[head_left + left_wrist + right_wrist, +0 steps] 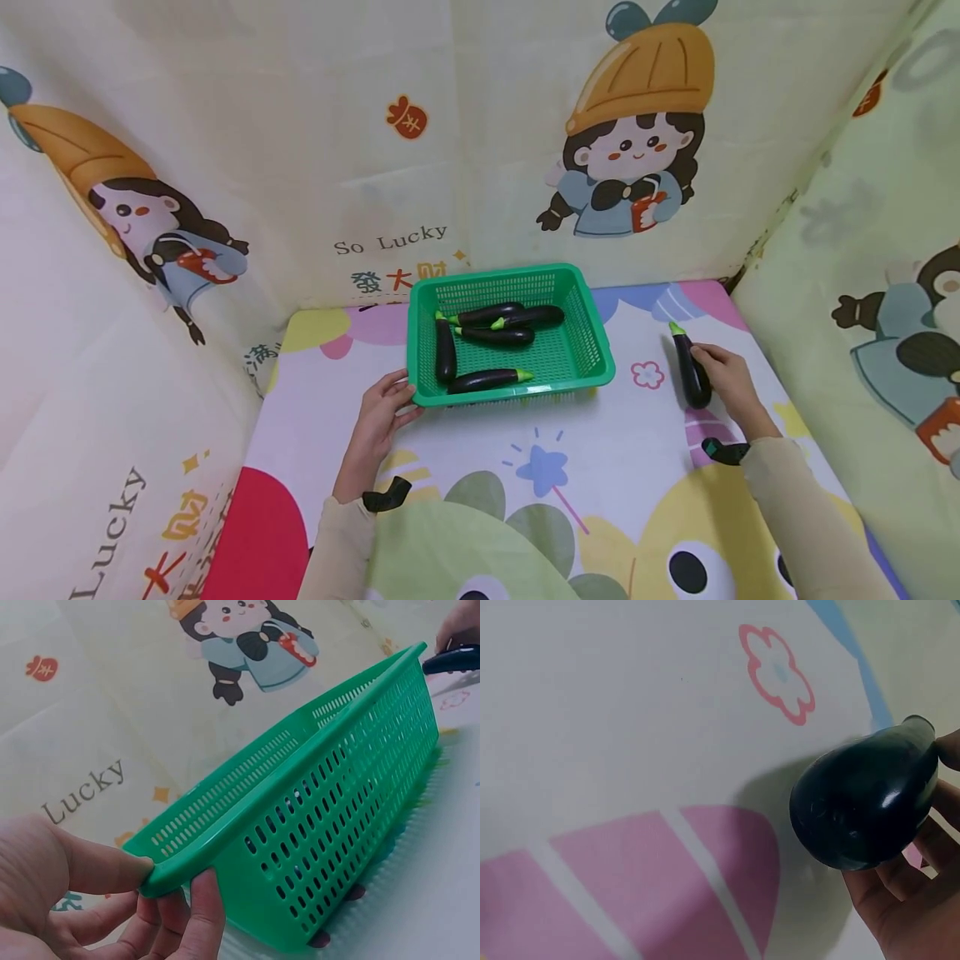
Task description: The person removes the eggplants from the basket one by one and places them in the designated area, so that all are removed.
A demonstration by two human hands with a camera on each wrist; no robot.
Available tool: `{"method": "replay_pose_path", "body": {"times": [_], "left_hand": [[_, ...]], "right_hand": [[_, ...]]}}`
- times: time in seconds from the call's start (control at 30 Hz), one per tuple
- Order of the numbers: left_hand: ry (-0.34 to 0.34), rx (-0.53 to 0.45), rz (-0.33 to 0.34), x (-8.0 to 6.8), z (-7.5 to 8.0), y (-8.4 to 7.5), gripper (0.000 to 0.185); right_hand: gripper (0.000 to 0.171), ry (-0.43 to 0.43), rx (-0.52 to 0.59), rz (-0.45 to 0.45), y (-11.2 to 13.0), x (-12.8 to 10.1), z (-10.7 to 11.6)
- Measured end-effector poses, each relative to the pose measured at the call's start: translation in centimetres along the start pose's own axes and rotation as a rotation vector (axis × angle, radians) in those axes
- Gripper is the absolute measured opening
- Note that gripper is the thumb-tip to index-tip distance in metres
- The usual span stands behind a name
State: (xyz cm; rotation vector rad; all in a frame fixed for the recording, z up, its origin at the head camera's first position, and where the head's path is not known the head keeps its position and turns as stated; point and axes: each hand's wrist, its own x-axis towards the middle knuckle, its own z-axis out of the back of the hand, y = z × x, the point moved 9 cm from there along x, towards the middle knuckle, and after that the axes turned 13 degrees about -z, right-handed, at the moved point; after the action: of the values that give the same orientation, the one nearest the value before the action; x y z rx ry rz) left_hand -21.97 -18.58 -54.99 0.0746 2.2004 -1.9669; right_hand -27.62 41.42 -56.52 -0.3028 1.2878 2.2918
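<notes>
Head view is showing the left hand (381,414) pinching the near left corner of the green basket (583,333), while the right hand (726,379) is gripping a loose eggplant (691,370) on the mat (615,467) at the right.

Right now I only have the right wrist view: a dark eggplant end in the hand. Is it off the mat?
Observer: Can't tell lift. In the head view the right hand grips the eggplant, which lies right of the green basket, stem pointing away from the person.
Operator: Anything in the basket?
Observer: Five eggplants lie in it, one along the near wall.
Operator: Left hand?
Observer: The left hand pinches the basket's near left corner, thumb on the rim, fingers below.
</notes>
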Motion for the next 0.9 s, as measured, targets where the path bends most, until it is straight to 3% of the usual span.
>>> {"method": "replay_pose_path", "body": {"times": [0.33, 0.63, 0.9], "left_hand": [[0.006, -0.007, 0.005, -0.1, -0.1, -0.1, 0.047], [0.001, -0.001, 0.012, -0.1, 0.1, -0.2, 0.048], [-0.001, 0.004, 0.019, -0.1, -0.1, -0.2, 0.047]], "right_hand": [[0.070, -0.040, -0.105, 0.001, -1.4, 0.5, 1.2], [0.066, -0.092, -0.127, 0.014, -2.6, 0.7, 2.6], [0.070, -0.088, -0.122, -0.032, -3.7, 0.6, 3.7]]}}
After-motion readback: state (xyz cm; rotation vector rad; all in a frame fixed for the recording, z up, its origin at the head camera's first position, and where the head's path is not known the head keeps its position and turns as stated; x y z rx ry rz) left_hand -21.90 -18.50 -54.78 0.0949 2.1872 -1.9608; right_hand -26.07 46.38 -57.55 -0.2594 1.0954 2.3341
